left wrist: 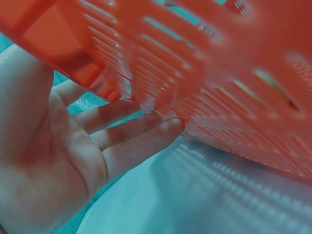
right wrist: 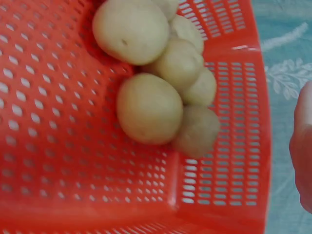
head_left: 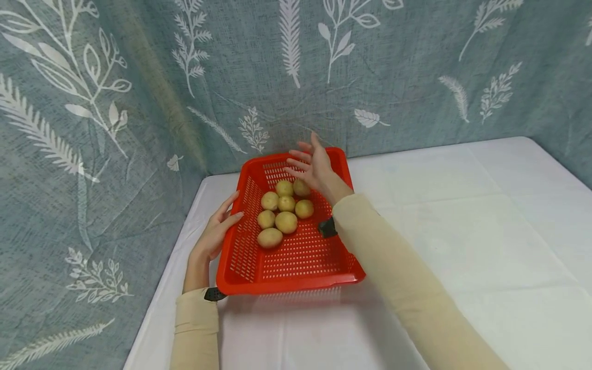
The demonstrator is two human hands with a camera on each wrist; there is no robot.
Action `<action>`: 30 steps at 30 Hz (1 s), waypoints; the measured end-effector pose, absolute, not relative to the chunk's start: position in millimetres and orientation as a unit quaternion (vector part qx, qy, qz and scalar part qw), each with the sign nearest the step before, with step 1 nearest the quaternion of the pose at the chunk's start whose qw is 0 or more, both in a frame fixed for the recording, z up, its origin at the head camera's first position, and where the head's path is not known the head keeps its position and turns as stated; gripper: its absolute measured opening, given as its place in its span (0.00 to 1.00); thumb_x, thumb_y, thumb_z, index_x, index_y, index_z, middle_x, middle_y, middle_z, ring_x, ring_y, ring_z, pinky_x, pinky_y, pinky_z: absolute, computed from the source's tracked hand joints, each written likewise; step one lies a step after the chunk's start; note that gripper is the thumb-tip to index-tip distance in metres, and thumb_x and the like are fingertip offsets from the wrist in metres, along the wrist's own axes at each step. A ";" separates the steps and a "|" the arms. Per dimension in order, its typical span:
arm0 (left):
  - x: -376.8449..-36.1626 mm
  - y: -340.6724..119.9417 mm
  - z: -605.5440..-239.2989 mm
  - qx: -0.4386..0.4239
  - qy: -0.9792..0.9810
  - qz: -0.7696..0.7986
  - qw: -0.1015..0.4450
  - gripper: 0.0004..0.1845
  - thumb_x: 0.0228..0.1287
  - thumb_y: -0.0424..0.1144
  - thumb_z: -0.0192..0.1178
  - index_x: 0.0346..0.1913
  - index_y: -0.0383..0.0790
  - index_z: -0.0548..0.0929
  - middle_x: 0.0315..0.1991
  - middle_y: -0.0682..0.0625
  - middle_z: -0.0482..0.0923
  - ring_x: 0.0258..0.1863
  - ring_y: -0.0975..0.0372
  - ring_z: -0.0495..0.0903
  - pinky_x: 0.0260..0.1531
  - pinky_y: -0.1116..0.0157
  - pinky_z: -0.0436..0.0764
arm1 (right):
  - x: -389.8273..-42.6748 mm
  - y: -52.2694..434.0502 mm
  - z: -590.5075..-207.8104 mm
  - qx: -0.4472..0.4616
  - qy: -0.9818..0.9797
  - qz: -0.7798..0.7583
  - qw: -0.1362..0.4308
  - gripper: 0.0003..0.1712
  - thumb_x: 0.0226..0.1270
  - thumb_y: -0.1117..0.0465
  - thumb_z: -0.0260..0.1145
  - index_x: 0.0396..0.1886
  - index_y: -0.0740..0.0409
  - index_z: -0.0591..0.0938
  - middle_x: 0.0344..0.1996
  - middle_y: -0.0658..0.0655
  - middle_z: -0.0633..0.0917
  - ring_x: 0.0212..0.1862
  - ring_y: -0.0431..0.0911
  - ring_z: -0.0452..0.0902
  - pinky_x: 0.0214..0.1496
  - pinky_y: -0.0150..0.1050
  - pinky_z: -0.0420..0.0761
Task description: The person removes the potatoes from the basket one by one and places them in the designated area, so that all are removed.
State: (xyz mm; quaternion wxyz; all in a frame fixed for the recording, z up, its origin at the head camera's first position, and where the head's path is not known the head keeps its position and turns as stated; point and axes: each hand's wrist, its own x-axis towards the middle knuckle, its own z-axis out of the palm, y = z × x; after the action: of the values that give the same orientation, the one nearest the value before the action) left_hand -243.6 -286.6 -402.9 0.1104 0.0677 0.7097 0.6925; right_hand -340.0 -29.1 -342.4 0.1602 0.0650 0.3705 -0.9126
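Observation:
A red plastic basket (head_left: 300, 259) with slotted walls holds several pale yellow potatoes (head_left: 286, 222), grouped toward its left and far side. At the basket's left side, my left hand (head_left: 214, 231) grips the rim, thumb over the edge. Its fingers (left wrist: 141, 146) reach along the outside of the slotted wall in the left wrist view. My right hand (head_left: 315, 167) is over the far right part of the basket, fingers spread, holding nothing. Only a blurred edge of that hand shows in the right wrist view, beyond the rim, while the potatoes (right wrist: 149, 108) lie against one another.
A white cloth (head_left: 453, 216) covers the table, and the basket casts a shadow on it at the near side. Grey-green fabric (head_left: 407, 67) with white leaf prints hangs behind and at the left. My right forearm (head_left: 393, 262) crosses over the basket's right rim.

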 end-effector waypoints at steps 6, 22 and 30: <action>-244.2 -286.4 -403.6 0.074 0.703 0.699 0.107 0.33 0.74 0.36 0.48 0.76 0.48 0.48 0.64 0.31 0.60 0.44 0.59 0.81 0.39 0.62 0.81 | -339.9 -38.0 -356.4 0.104 0.319 -0.934 0.125 0.34 0.74 0.41 0.48 0.70 0.57 0.66 0.62 0.62 0.71 0.63 0.56 0.67 0.57 0.51 0.72; -243.3 -288.1 -404.1 0.071 0.699 0.703 0.107 0.33 0.74 0.36 0.47 0.76 0.49 0.48 0.62 0.33 0.61 0.42 0.59 0.81 0.38 0.62 0.81 | -342.4 -44.5 -377.2 0.184 0.289 -0.939 0.026 0.25 0.73 0.47 0.54 0.61 0.58 0.75 0.53 0.58 0.78 0.58 0.52 0.71 0.57 0.43 0.73; -243.0 -287.4 -404.0 0.069 0.696 0.707 0.109 0.33 0.75 0.36 0.47 0.77 0.49 0.47 0.63 0.33 0.61 0.42 0.59 0.81 0.38 0.62 0.81 | -346.3 -43.5 -386.7 0.228 0.366 -0.902 -0.036 0.22 0.72 0.51 0.56 0.55 0.61 0.80 0.49 0.59 0.81 0.50 0.52 0.72 0.56 0.45 0.74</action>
State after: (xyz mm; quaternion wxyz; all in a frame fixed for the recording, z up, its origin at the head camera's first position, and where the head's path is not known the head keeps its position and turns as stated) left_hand -243.0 -287.4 -404.0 0.1087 0.0695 0.6958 0.7065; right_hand -346.3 -43.5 -386.7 -0.0364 0.2277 0.3659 -0.9016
